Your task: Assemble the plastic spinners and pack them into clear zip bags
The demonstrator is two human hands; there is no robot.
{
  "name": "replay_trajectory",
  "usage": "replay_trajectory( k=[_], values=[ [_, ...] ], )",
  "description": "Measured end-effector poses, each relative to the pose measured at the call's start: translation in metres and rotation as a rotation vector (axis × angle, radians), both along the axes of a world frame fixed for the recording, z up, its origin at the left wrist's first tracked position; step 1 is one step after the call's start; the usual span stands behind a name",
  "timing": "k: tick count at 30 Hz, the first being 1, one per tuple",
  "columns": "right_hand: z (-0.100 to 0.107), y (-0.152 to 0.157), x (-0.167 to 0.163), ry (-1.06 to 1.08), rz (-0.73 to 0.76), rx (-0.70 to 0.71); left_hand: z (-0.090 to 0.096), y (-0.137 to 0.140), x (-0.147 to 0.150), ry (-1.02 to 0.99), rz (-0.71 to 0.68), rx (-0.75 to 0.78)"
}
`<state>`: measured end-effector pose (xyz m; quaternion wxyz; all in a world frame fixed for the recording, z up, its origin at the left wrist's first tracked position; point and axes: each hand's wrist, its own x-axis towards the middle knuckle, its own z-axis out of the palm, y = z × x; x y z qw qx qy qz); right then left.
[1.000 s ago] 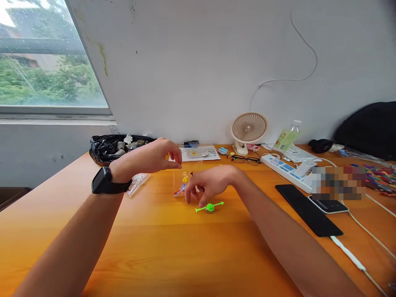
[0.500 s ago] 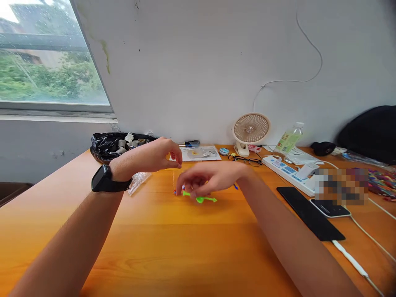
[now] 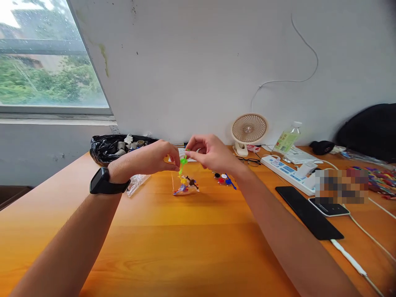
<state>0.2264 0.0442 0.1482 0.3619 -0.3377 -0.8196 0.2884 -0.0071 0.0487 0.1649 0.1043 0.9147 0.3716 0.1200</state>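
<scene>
A bright green plastic arrow piece (image 3: 184, 161), with a round disc at its middle, is pinched by its upper end in my right hand (image 3: 212, 153). It slants down close to the fingertips of my left hand (image 3: 161, 156), whose thumb and fingers are closed together; what they hold, if anything, is hidden. Beneath both hands, a small cluster of coloured arrow pieces (image 3: 186, 184) in yellow, brown, blue and red stands on the table. Further right, several loose pieces (image 3: 223, 179) with black, red, white and blue discs lie near my right wrist.
A crumpled clear plastic bag (image 3: 136, 184) lies beyond my left wrist, with a black bag (image 3: 108, 148) behind it. Along the wall stand a clip fan (image 3: 249, 130) and a bottle (image 3: 287, 138). A power strip (image 3: 289, 173) and a black slab (image 3: 309, 212) occupy the right side.
My right hand has risen and moved away from me, bringing the green arrow piece up beside my left fingertips. The coloured cluster and loose pieces are now uncovered. My left hand is nearly unmoved.
</scene>
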Motion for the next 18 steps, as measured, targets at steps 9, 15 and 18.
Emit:
replay_trajectory(
  k=[9, 15, 18],
  values=[
    [-0.004, -0.006, -0.005, -0.444, -0.044, 0.137, 0.001, 0.000, -0.002, -0.005, -0.019, 0.027],
    [0.009, -0.022, -0.004, -0.642, 0.001, -0.103, 0.002, -0.003, -0.001, -0.005, 0.025, 0.029],
    [0.010, -0.019, 0.003, -0.590, -0.021, -0.086, 0.002, -0.001, -0.005, -0.011, 0.029, 0.052]
  ],
)
